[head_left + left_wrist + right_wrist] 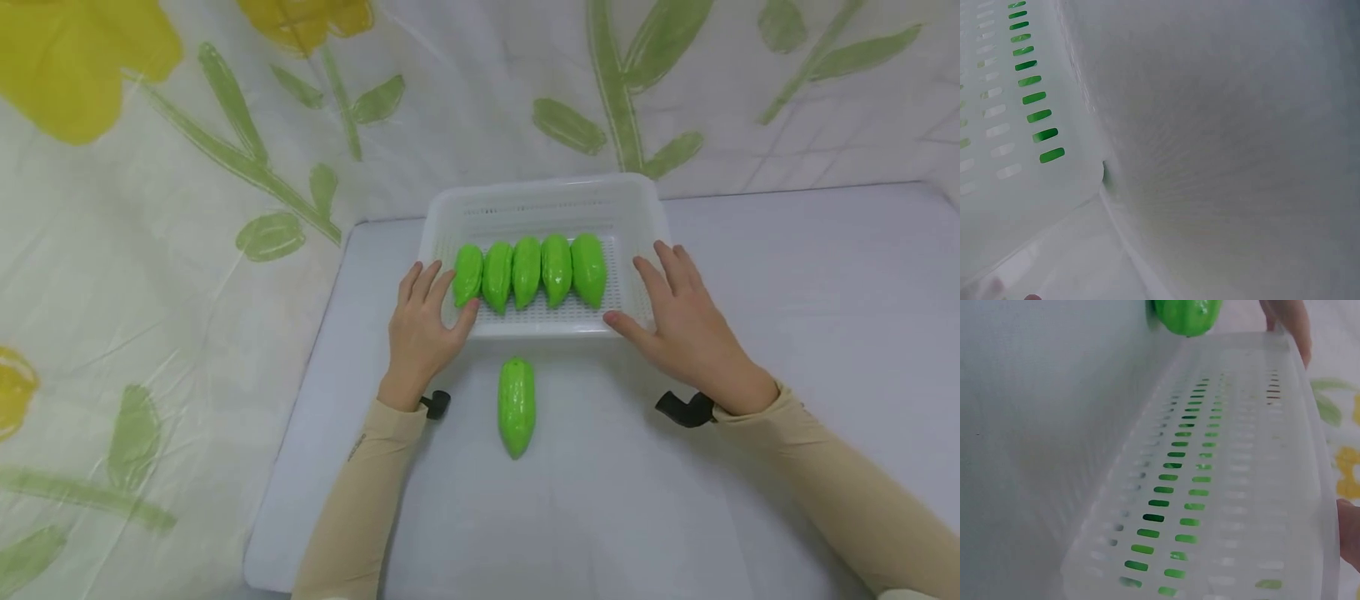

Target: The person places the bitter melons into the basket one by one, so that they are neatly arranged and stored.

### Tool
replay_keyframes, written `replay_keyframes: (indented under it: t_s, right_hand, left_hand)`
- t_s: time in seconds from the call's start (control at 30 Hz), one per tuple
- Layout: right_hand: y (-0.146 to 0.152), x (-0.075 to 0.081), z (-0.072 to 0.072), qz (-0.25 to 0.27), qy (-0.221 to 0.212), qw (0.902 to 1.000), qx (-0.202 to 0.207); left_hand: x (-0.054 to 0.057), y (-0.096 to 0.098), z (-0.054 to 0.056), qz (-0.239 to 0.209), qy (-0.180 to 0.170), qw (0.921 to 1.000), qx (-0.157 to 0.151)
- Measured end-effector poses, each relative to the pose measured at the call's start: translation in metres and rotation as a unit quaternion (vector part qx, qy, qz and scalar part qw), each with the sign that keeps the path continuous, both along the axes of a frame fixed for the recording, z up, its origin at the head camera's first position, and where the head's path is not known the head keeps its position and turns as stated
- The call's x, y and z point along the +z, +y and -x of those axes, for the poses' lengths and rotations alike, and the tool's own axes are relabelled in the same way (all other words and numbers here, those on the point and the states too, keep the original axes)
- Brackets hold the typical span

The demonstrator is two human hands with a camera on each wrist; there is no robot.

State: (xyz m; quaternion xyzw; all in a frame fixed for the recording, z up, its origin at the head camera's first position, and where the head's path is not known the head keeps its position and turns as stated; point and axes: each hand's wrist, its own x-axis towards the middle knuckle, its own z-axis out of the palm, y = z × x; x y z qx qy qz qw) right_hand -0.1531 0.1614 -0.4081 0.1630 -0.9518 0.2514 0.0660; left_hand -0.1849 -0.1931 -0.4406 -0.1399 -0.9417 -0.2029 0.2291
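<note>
A white slotted plastic basket (pixel 536 327) holds several glossy green, pointed, vegetable-like pieces (pixel 527 271), standing side by side in a row. My left hand (pixel 423 321) is at its left front corner, fingers spread along the side and thumb over the front rim. At the right front corner lies my right hand (pixel 686 329), its fingers stretched and apart, thumb near the front rim. Neither hand's curl around the rim is plain. One more green piece (pixel 517 408) lies on the table in front. In the right wrist view, my right thumb (pixel 1350 534) is beside the basket's rim (pixel 1329 512).
The basket stands near the back edge of a pale table (pixel 600 500). Behind and to the left hangs a white curtain (pixel 480 108) with yellow flowers and green leaves. A black wrist mount (pixel 686 408) sticks out by the right cuff.
</note>
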Motion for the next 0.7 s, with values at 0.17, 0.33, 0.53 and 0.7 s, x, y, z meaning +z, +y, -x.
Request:
replay_keyframes:
  t_s: [0.17,0.33,0.53,0.7]
  right_hand:
    - [-0.001,-0.002,-0.001,-0.004,-0.021,0.9998,0.001]
    - [-0.003,-0.004,-0.004,-0.004,-0.036,0.9994,-0.003]
    - [-0.008,-0.007,-0.008,-0.008,-0.029,0.9995,-0.011]
    - [-0.011,-0.007,-0.011,-0.007,-0.03,0.9994,-0.014]
  left_hand:
    - [0.0,-0.001,0.0,-0.006,-0.004,1.0,-0.006]
    - [0.0,-0.001,0.0,-0.013,-0.009,0.9998,-0.011]
    - [-0.001,-0.002,0.003,-0.015,0.003,0.9997,-0.02]
    - [-0.002,-0.004,0.004,-0.013,0.015,0.9995,-0.025]
